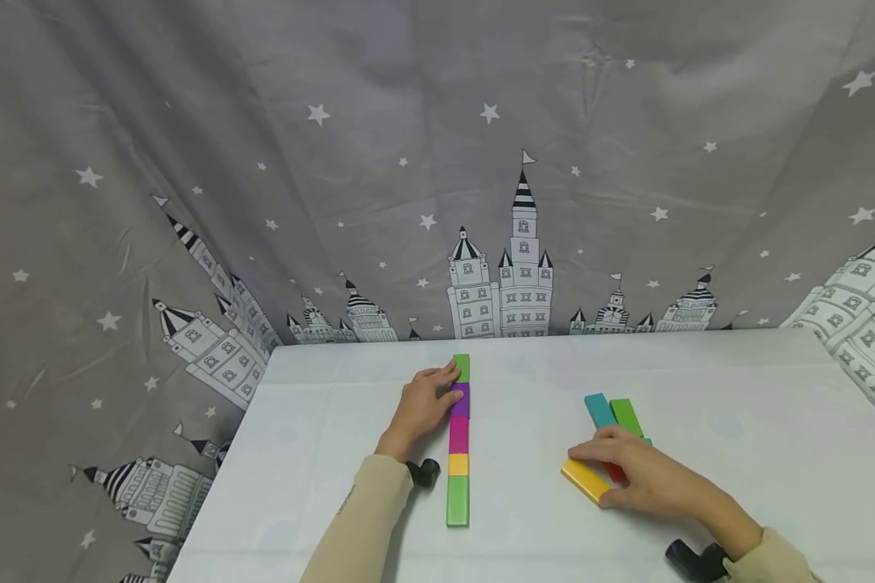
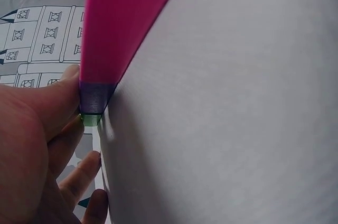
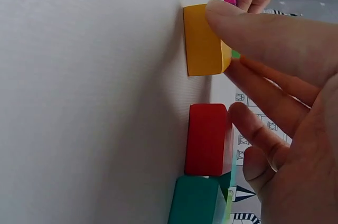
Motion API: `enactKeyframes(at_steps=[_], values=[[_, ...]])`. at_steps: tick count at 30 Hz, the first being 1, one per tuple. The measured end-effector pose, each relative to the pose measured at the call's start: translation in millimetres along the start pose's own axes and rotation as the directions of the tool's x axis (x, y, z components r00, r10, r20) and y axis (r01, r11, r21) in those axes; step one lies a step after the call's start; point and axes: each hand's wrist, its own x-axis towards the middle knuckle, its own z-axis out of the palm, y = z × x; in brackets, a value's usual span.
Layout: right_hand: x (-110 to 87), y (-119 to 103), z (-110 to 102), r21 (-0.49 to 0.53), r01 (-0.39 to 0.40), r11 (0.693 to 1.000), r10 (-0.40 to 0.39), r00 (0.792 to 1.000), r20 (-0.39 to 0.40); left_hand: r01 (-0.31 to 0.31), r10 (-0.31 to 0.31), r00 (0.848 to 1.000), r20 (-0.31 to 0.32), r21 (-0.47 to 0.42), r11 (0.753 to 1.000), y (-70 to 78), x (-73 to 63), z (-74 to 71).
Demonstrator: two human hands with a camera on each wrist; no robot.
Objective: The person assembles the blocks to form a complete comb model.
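Note:
A straight row of coloured blocks runs down the white table: green (image 1: 463, 364), purple (image 1: 463, 409), magenta (image 1: 458, 434), a short yellow one (image 1: 458, 464) and light green (image 1: 457, 500). At the row's far end my left hand (image 1: 419, 405) touches the left side of the green and purple blocks, thumb by the purple (image 2: 96, 97). To the right, my right hand (image 1: 649, 474) pinches a yellow block (image 1: 583, 479) between thumb and fingers. Beneath and beyond that hand lie a red block (image 3: 206, 139), a teal one (image 1: 599, 409) and a green one (image 1: 626, 415), partly hidden.
Another teal piece (image 1: 648, 442) peeks out behind the right hand. The white table (image 1: 321, 437) ends at a grey curtain (image 1: 379, 146) printed with castles and stars. Dark wrist-worn devices (image 1: 424, 473) sit at both wrists.

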Motion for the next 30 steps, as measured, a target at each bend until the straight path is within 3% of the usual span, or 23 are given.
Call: enactKeyframes(at_steps=[15,22,30], values=[[-2.6,-7,20,-0.126,0.052,0.991,-0.074,0.983,-0.170,0.008,-0.008,1.000,0.000,-0.007,1.000,2.5,-0.5,-0.2],[-3.9,-6,21,-0.128,0.030,0.991,-0.051,0.984,-0.171,-0.005,0.005,1.000,-0.026,0.004,1.000,2.5,-1.9,0.5],[-2.5,-8,21,-0.106,-0.006,0.994,-0.014,0.984,-0.180,0.022,-0.022,1.000,-0.002,0.001,1.000,4.4,-1.2,-1.3]])
